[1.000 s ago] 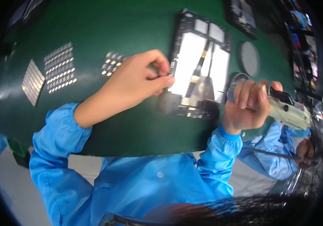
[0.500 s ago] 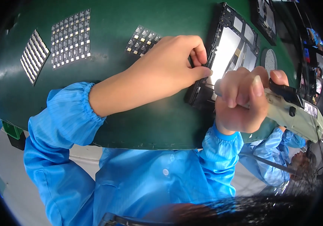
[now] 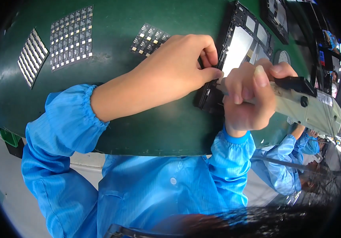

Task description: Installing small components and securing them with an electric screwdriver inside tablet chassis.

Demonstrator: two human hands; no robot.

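A black device frame (image 3: 228, 37) with silvery panels lies tilted on the table, right of centre. My left hand (image 3: 174, 65) reaches over to its left edge. There the thumb and curled fingers are closed together, and whatever they pinch is hidden. My right hand (image 3: 250, 97) is wrapped round a pale green electric screwdriver (image 3: 317, 111) with a black lever, held over the frame's near end. The tool's tip is covered by my fingers. Partly under my left hand's knuckles lies a small sheet of black circuit boards (image 3: 146, 37).
Further left on the green table (image 3: 138, 135) lie a larger sheet of circuit boards (image 3: 72, 37) and a panel of white strips (image 3: 33, 57). A second black frame (image 3: 277, 18) lies at the far right, near a grey oval piece (image 3: 283, 56). Another person in blue (image 3: 277, 170) sits at right.
My right hand and the screwdriver have shifted slightly left and up, closer to my left thumb. My left hand keeps its place at the frame's edge. The whole view has shifted a little.
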